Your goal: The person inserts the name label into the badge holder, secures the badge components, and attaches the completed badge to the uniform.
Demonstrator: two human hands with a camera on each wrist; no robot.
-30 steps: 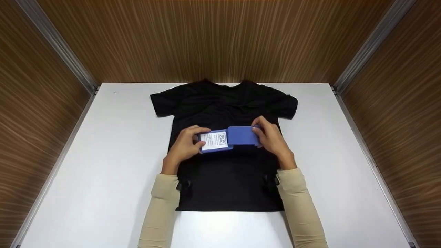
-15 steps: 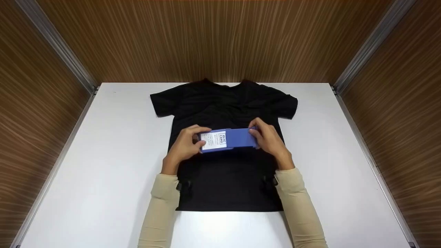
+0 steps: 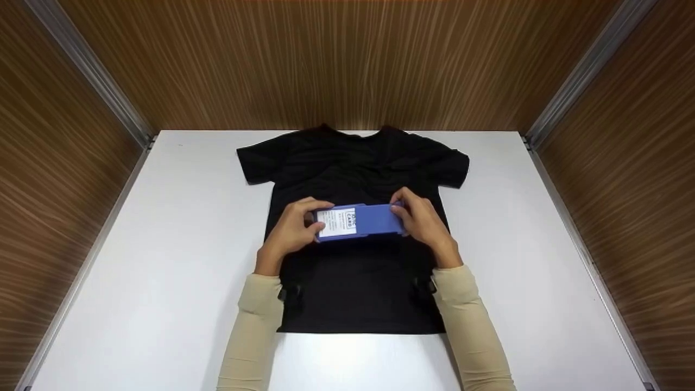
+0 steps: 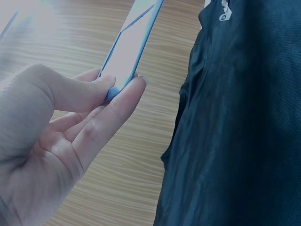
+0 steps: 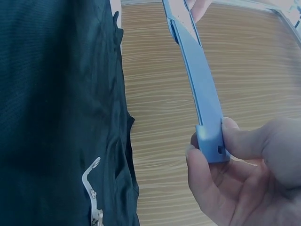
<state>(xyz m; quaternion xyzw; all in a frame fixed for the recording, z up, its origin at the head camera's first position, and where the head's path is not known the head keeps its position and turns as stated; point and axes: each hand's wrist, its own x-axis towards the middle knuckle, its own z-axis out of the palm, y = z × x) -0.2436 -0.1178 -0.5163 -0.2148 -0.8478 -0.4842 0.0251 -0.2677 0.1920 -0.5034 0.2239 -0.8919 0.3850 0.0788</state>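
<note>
A blue ID card holder with a white printed card [image 3: 335, 224] on its face is held flat above a black T-shirt [image 3: 361, 301]. My left hand [image 3: 290, 228] grips the holder's left end, thumb on the near side of the card and fingers along the far edge. From the right, a blue sliding cover [image 3: 377, 219] overlaps the holder and the card's right edge. My right hand [image 3: 426, 221] pinches the cover's outer end between thumb and fingers. In the right wrist view, the cover [image 5: 202, 77] lines up with the holder, with a small slot near the gripped end.
The T-shirt lies spread on a white table [image 3: 174, 260], neck toward the back wall. Wood-grain panels [image 3: 347, 60] enclose the back and both sides. A thin silver metal piece [image 5: 89, 188] shows against the dark cloth in the right wrist view.
My right hand has moved the cover left and slightly nearer, from resting askew over the holder's end to lying in line with it. The left hand has barely moved.
</note>
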